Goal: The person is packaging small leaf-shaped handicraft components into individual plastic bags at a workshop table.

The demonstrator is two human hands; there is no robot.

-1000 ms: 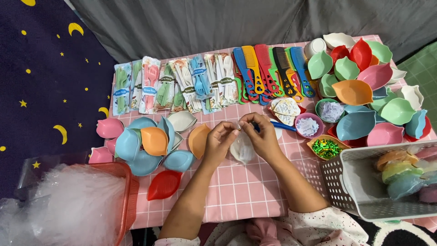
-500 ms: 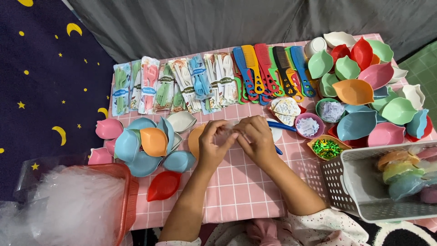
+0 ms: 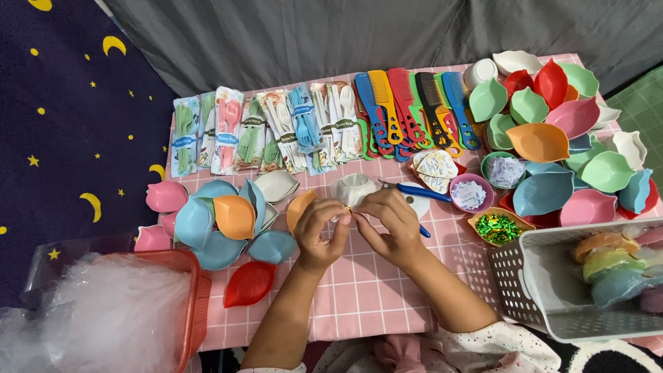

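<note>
Small clear bag (image 3: 343, 211), partly hidden and hard to make out, is pinched between both hands at table centre, above the pink checked cloth (image 3: 373, 290). Left hand (image 3: 319, 231) is closed on it from 9 o'clock, thumb and fingertips pressed together at the top. Right hand (image 3: 390, 224) is closed on it from 3 o'clock, fingertips meeting the left ones. White leaf-shaped dish (image 3: 353, 188) is seen just behind the hands at 12 o'clock, orange dish (image 3: 298, 207) beside the left hand at 10 o'clock. Blue pen (image 3: 423, 194) is laid at 2 o'clock of the right hand, touching nothing held. Stacked pastel leaf dishes (image 3: 224, 221) are grouped at 9 o'clock, red dish (image 3: 250, 284) at 7 o'clock. Packed cutlery sets (image 3: 266, 131) and coloured combs (image 3: 414, 110) are lined along 12 o'clock. Green sequin dish (image 3: 496, 226) and white basket (image 3: 552, 283) are placed at 3 to 4 o'clock. Red basket with white stuffing (image 3: 117, 318) is set at 8 o'clock.
</note>
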